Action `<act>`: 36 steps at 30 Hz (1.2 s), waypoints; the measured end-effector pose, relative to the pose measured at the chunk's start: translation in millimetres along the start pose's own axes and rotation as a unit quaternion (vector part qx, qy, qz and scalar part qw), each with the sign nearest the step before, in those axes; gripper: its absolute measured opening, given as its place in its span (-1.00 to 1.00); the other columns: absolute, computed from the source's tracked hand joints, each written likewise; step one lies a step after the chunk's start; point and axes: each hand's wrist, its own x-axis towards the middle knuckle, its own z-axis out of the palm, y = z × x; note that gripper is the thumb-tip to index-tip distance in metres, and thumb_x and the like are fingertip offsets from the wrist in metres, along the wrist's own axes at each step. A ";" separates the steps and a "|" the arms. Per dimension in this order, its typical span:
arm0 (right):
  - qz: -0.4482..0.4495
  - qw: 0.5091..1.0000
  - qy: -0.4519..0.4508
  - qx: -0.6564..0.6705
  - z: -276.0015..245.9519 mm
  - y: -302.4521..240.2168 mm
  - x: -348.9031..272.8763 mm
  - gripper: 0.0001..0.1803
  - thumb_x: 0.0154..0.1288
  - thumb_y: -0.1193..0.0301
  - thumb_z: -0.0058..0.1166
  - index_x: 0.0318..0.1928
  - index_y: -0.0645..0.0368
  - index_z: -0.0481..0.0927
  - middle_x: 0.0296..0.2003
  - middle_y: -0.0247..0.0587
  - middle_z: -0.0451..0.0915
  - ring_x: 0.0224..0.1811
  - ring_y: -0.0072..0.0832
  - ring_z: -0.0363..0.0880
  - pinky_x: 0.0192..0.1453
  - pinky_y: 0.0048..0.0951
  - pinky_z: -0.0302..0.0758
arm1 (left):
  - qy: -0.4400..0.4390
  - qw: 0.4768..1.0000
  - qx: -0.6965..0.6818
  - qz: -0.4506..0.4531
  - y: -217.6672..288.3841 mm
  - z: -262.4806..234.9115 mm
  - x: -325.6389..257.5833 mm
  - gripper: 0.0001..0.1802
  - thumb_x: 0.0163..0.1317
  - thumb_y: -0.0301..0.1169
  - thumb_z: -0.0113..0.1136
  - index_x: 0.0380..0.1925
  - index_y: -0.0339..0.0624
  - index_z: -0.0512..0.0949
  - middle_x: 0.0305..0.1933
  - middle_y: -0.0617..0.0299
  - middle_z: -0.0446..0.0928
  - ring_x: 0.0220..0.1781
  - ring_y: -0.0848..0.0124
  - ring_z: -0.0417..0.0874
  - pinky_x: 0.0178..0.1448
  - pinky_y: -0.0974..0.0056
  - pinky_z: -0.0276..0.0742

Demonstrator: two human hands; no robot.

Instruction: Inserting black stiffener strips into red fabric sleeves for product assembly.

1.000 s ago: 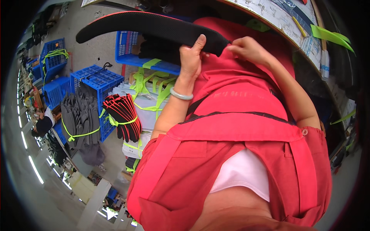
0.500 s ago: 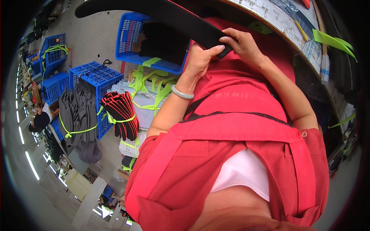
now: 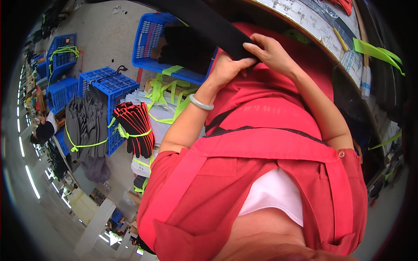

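A long, flat black strip (image 3: 209,28), which looks like fabric or thin foam, stretches from my hands to the upper edge of the picture. Its far end lies partly outside the view. My left hand (image 3: 230,69), with a pale bangle on its wrist, is closed on the strip's near end, thumb pointing right. Just beside it, my right hand (image 3: 273,54) pinches the same end from the right side, its fingertips close to the left thumb. Both hands are over the red apron (image 3: 274,100). Part of the strip's near end is hidden by my fingers.
A blue crate (image 3: 141,39) holding dark pieces stands beyond my left hand. Tied bundles of grey pieces (image 3: 85,124) and red-edged black pieces (image 3: 137,130) sit at left, near another blue crate (image 3: 98,78). On the right runs a worktable (image 3: 305,21) with a yellow pen-like stick (image 3: 340,39).
The strip has shifted and turned: its rounded far end has moved up, the red edge no longer shows, and a smoother face is visible. Both hands keep hold, with the fingers slightly moved.
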 end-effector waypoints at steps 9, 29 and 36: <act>-0.085 0.987 0.132 0.039 -8.4 8.2 13.6 -0.77 0.39 0.33 0.07 -0.19 0.29 0.51 -0.52 -0.22 0.44 -0.45 -0.61 0.35 -0.32 -0.49 0.39 | -0.093 0.982 -0.113 -0.116 7.3 17.3 -25.8 -0.84 0.29 -0.42 0.22 -0.37 -0.33 0.61 -0.54 0.20 0.59 -0.59 0.50 0.60 -0.53 0.44 0.52; -0.027 0.995 0.066 -0.062 -14.8 -17.3 -5.3 -0.72 0.41 0.28 0.02 -0.26 0.28 0.56 -0.54 -0.05 0.50 -0.49 -0.47 0.48 -0.34 -0.40 0.41 | 0.179 0.950 -0.224 0.121 6.2 10.7 33.6 -0.86 0.20 -0.52 0.30 -0.23 -0.24 0.62 -0.26 0.31 0.60 -0.21 0.49 0.61 -0.04 0.39 0.53; -0.047 0.994 0.038 -0.095 -15.8 -39.8 -24.6 -0.74 0.40 0.28 0.05 -0.24 0.27 0.52 -0.54 0.07 0.50 -0.52 -0.14 0.52 -0.36 -0.28 0.42 | 0.186 0.938 -0.271 0.108 32.1 -28.3 44.2 -0.93 0.17 -0.57 0.32 -0.34 -0.27 0.63 -0.36 0.27 0.62 -0.33 0.45 0.64 -0.15 0.37 0.57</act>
